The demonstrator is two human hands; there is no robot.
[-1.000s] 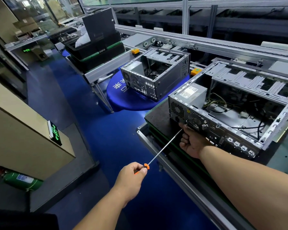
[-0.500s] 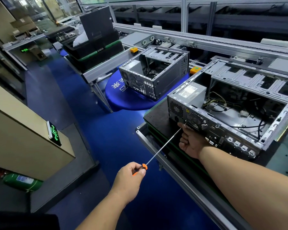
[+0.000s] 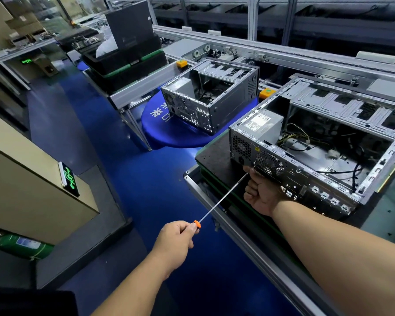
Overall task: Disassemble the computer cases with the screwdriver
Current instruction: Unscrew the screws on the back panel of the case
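The near computer case (image 3: 306,156) lies open on a black pad at about 2 o'clock from the person, on the long metal desk (image 3: 249,247). Its back panel, with a round fan grille, faces the person.

The left hand (image 3: 176,242) has its grip clamped around the orange handle of the screwdriver (image 3: 221,199). The thin long shaft runs from that hand up toward 1 o'clock. Its tip meets the back panel just below the fan grille, right by the thumb of the right hand (image 3: 260,192). The right hand is curled against the bottom edge of the back panel. I cannot tell if its grip is clamped on the case or is just a fist steadying the tip.

So the screw spot is at the far end of the shaft, at 1 o'clock from the left hand. The right hand is much nearer to it. I think the next turn must stay in line with the shaft, or the tip may slip off.

A second computer case (image 3: 212,103) sits at 12 o'clock on a round blue stool top (image 3: 160,135) with white writing I cannot read. The white label on the silver power box (image 3: 260,124) is too small to read. A green sign (image 3: 70,179) glows at 9 o'clock.
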